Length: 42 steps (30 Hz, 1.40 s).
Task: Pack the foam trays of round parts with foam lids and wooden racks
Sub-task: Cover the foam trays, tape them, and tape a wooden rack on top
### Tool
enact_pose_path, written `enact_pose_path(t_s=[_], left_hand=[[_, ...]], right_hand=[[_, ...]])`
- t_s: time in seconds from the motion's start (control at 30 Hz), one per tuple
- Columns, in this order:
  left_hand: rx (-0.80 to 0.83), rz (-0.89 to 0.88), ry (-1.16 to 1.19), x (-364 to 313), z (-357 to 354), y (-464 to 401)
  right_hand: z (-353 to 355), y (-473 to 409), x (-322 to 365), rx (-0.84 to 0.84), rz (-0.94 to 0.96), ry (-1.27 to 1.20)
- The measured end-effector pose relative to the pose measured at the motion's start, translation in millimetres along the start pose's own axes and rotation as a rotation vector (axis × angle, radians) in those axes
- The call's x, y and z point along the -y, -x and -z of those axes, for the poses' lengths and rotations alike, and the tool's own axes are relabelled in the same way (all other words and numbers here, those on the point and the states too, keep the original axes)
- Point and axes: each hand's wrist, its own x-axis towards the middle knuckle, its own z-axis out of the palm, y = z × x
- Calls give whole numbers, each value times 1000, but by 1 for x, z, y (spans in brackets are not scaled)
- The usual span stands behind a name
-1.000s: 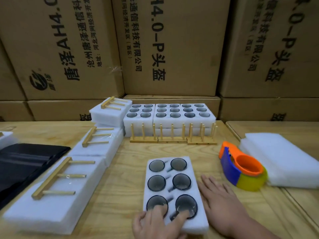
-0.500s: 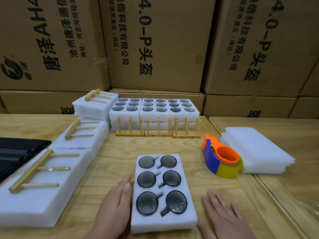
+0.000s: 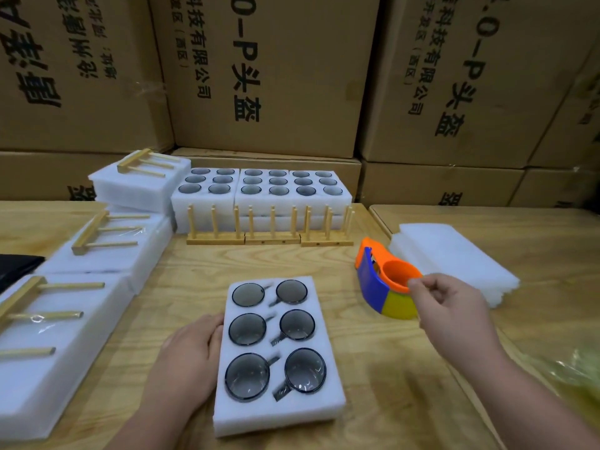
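Observation:
A white foam tray holding several dark round parts lies uncovered on the wooden table in front of me. My left hand rests flat against its left side, fingers straight. My right hand hovers above the table to the tray's right, fingers loosely curled and empty, just in front of the tape dispenser and short of the stack of foam lids. Three wooden racks stand upright in a row behind the tray. More filled foam trays sit behind the racks.
An orange, blue and yellow tape dispenser sits right of the tray. Closed foam packs topped with wooden racks line the left side. Cardboard boxes wall the back. A dark object lies far left.
My right hand lifted off the table and moved up and right toward the tape dispenser and foam lids. My left hand stayed beside the tray. The view shifted right.

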Motion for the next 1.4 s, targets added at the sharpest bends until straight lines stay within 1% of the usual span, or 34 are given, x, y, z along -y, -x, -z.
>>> enact_pose_path(t_s=[0.1, 0.17, 0.23, 0.27, 0.33, 0.4, 0.5, 0.63, 0.73, 0.9, 1.03, 1.27, 1.4], left_hand=[[-14, 3, 1, -1, 0, 0], [-10, 15, 8, -3, 0, 0], [-11, 27, 19, -5, 0, 0], [-12, 36, 30, -5, 1, 0], [-11, 55, 40, -5, 1, 0], [-8, 75, 34, -4, 0, 0], [-18, 87, 27, -3, -1, 0], [-33, 82, 36, -5, -1, 0], [-28, 85, 36, -5, 0, 0], [-16, 97, 38, -5, 0, 0], [-12, 106, 26, -4, 0, 0], [-23, 98, 32, -7, 1, 1], [-28, 89, 38, -8, 1, 2]], right_hand=[[24, -57, -6, -147, -21, 81], [37, -91, -17, -190, -75, 147], [49, -119, -35, -162, -127, 251], [54, -130, -45, -121, -164, 327], [61, -146, -65, -21, -268, 485], [66, -154, -80, 26, -386, 559], [70, -159, -97, 54, -505, 509], [71, -161, -107, 110, -561, 463], [74, -162, -107, 112, -595, 462], [75, -163, -108, 110, -568, 507], [76, -159, -103, 161, -549, 506], [73, -155, -96, 229, -514, 478], [73, -156, -94, 233, -539, 454]])
